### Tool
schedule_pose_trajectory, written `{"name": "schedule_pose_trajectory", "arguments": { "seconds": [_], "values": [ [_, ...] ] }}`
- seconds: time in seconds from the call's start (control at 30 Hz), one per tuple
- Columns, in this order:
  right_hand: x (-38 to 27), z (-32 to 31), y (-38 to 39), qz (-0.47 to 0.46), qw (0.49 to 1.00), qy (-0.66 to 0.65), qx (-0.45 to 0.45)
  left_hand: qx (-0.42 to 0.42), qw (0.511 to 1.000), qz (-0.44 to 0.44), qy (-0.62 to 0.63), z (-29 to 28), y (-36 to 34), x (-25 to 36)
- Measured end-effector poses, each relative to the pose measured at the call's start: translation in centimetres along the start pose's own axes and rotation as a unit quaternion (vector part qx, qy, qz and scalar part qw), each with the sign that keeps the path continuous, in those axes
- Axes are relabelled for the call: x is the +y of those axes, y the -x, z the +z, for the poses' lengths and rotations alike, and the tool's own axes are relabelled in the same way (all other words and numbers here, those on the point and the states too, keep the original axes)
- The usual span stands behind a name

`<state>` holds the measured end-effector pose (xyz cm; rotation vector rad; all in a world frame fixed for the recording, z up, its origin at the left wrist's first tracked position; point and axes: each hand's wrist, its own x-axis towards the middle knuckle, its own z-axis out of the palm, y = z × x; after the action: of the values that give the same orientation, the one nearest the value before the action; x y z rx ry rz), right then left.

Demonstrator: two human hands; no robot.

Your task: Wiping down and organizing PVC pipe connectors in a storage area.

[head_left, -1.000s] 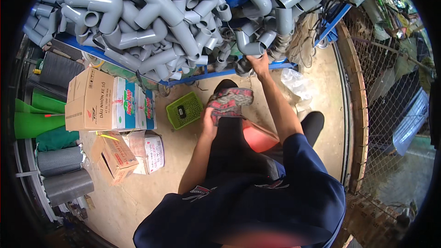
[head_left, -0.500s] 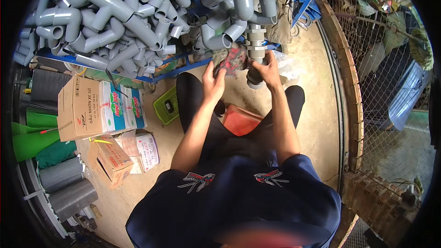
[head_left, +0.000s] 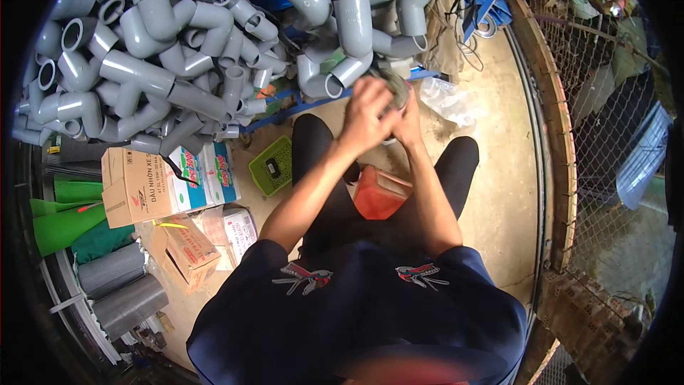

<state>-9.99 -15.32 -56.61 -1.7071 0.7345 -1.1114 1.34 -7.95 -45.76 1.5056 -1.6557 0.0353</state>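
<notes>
My two hands are together in front of me, above the floor between my knees. My left hand (head_left: 369, 113), smeared by motion, is closed with its fingers curled over a dark grey-green rag (head_left: 394, 88). My right hand (head_left: 408, 122) is closed right beside it, around the grey plastic pipe fitting, which the rag and both hands now mostly hide. Just beyond my hands hang several grey elbow fittings (head_left: 354, 28) from the pile.
A large heap of grey pipe fittings (head_left: 146, 78) fills the far left, on a blue-edged rack. A green basket (head_left: 271, 165) stands left of my knee, near cardboard boxes (head_left: 135, 185). A red plastic container (head_left: 381, 192) sits between my legs. Wire mesh (head_left: 605, 135) runs along the right.
My left hand has moved right with the rag, from beside the fitting onto it. My right hand has shifted slightly left, and the view has tilted.
</notes>
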Motion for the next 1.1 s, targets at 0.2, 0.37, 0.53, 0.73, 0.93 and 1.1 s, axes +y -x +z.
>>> {"name": "schedule_pose_trajectory", "arguments": {
  "seconds": [0.2, 0.37, 0.53, 0.73, 0.93, 1.1],
  "values": [
    [-4.7, 2.5, -0.7, 0.105, 0.985, 0.127, 0.048, 0.046, 0.98, -0.183, 0.06, 0.5, 0.9, -1.7],
    [-4.6, 2.8, -0.9, 0.1, 0.975, 0.188, 0.069, 0.073, 0.954, -0.26, 0.13, 0.4, 1.9, -3.7],
    [-4.8, 1.6, 0.0, 0.076, 0.99, 0.107, 0.052, 0.061, 0.974, -0.176, 0.126, 0.3, 3.2, -4.2],
    [-0.8, -1.1, -1.2, 0.037, 0.999, 0.002, -0.036, 0.023, 0.995, -0.03, 0.089, 0.4, 1.8, -3.6],
    [0.1, -1.5, -2.0, 0.163, 0.971, -0.129, -0.122, -0.024, 0.955, -0.265, 0.132, 0.4, 4.3, -9.1],
    [1.5, -3.1, -2.5, 0.301, 0.904, -0.231, -0.199, 0.058, 0.971, -0.137, 0.186, 0.6, 3.1, -5.2]
  ]
}}
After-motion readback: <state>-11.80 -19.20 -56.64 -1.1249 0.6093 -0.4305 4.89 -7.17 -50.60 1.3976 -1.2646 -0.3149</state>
